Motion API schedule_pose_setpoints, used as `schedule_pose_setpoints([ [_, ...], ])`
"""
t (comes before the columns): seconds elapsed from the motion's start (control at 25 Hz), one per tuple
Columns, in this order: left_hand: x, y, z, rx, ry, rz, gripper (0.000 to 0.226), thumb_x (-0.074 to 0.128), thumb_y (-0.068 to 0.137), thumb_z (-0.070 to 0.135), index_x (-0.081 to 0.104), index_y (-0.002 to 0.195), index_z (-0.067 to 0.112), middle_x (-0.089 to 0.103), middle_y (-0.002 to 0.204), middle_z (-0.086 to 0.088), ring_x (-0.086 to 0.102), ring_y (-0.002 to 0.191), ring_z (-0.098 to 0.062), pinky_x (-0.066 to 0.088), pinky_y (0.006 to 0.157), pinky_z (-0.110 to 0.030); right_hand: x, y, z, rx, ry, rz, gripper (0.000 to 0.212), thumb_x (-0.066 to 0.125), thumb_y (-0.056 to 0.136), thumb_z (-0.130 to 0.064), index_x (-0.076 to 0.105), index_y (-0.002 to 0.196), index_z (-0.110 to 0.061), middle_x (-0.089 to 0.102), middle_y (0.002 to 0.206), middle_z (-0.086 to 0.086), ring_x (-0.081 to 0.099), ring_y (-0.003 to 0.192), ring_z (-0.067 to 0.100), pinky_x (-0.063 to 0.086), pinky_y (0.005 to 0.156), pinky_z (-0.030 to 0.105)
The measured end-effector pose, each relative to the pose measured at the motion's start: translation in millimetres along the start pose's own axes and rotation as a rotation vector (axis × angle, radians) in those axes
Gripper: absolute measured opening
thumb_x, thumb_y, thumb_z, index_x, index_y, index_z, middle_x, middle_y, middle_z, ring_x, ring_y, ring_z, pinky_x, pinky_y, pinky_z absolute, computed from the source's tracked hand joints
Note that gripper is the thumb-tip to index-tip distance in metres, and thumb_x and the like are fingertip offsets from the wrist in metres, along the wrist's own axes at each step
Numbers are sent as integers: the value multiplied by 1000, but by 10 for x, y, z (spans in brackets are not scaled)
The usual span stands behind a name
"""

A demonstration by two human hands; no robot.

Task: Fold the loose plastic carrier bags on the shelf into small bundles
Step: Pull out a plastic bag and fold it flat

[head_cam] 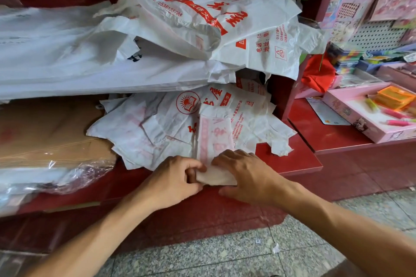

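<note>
One bag mid-fold, heap untouched.
Lower centre of frame: left hand (177, 180) pinches the rolled near end of a folded bag strip (213, 141) on the red shelf (292, 159); right hand (245, 175) lies over it, fingers curled on the fold. No finished bundles visible; loose bags (202, 18) fill the centre and top.
</note>
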State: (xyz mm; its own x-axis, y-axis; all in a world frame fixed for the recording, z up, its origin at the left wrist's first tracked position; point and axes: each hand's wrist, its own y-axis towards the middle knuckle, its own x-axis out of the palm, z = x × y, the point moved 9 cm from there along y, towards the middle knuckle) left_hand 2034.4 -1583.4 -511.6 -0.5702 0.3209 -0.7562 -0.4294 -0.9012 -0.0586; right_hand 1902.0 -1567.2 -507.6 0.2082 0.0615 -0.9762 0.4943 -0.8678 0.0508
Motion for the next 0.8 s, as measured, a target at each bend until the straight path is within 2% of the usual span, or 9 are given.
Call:
schedule_pose_setpoints([
  [0.08, -65, 9, 85, 118, 227, 114, 23, 77, 78, 34, 70, 100, 36, 53, 88, 17, 50, 83, 5, 35, 68, -10, -69, -21, 39, -51, 91, 91, 37, 55, 87, -34, 59, 122, -24, 64, 117, -7, 59, 106, 16, 47, 88, 36],
  [0.16, -40, 44, 94, 139, 172, 107, 20, 75, 81, 36, 70, 100, 37, 52, 100, 21, 47, 96, 5, 37, 79, -12, -167, -28, 150, -15, 284, 142, 23, 51, 89, -26, 66, 105, -25, 70, 95, -9, 63, 85, 11, 50, 75, 34],
  [0.28, -25, 116, 11, 55, 48, 99, 6, 70, 86, 28, 69, 87, 34, 60, 90, 13, 54, 83, 0, 43, 75, -18, -161, 7, 366, 143, 544, 119, 17, 57, 92, -20, 66, 102, -30, 69, 88, -9, 64, 80, 8, 51, 67, 27],
  [0.4, -33, 169, -130, -81, -34, 159, 14, 67, 89, 34, 67, 76, 28, 64, 80, 9, 58, 75, -1, 42, 66, -17, -73, 49, 624, 331, 724, 183, 12, 63, 91, -19, 64, 100, -27, 67, 88, -8, 65, 78, 10, 49, 60, 20],
  [0.48, -43, 217, -199, -167, -18, 202, 27, 62, 91, 39, 68, 73, 18, 66, 73, 5, 61, 72, -10, 43, 65, -27, -58, 86, 741, 426, 657, 224, 2, 63, 91, -22, 64, 91, -21, 64, 82, -6, 61, 74, 13, 44, 56, 19],
  [0.56, -47, 239, -200, -213, 38, 241, 37, 60, 92, 42, 63, 68, 14, 61, 62, 4, 60, 64, -14, 39, 61, -29, -50, 122, 791, 471, 545, 237, 9, 62, 91, -23, 66, 88, -16, 62, 82, -2, 58, 74, 16, 40, 55, 21],
  [0.64, -71, 243, -202, -254, 107, 295, 37, 61, 90, 47, 62, 69, 16, 60, 63, 9, 61, 68, -13, 43, 67, -29, -42, 144, 791, 509, 470, 223, 10, 62, 91, -23, 67, 92, -15, 63, 87, -1, 58, 77, 17, 45, 59, 23],
  [0.72, -155, 230, -149, -191, 204, 409, 27, 67, 84, 49, 60, 79, 23, 62, 81, 14, 59, 82, -11, 45, 79, -33, -83, 128, 760, 521, 373, 251, 15, 63, 88, -22, 63, 103, -17, 63, 95, -1, 60, 81, 17, 52, 66, 30],
  [0.8, -164, 246, -38, 6, 313, 454, 35, 70, 80, 51, 60, 101, 24, 60, 106, 12, 54, 99, -13, 39, 83, -35, -173, 145, 645, 385, 196, 307, 31, 64, 87, -22, 55, 116, -22, 59, 110, -2, 57, 93, 19, 51, 74, 33],
])
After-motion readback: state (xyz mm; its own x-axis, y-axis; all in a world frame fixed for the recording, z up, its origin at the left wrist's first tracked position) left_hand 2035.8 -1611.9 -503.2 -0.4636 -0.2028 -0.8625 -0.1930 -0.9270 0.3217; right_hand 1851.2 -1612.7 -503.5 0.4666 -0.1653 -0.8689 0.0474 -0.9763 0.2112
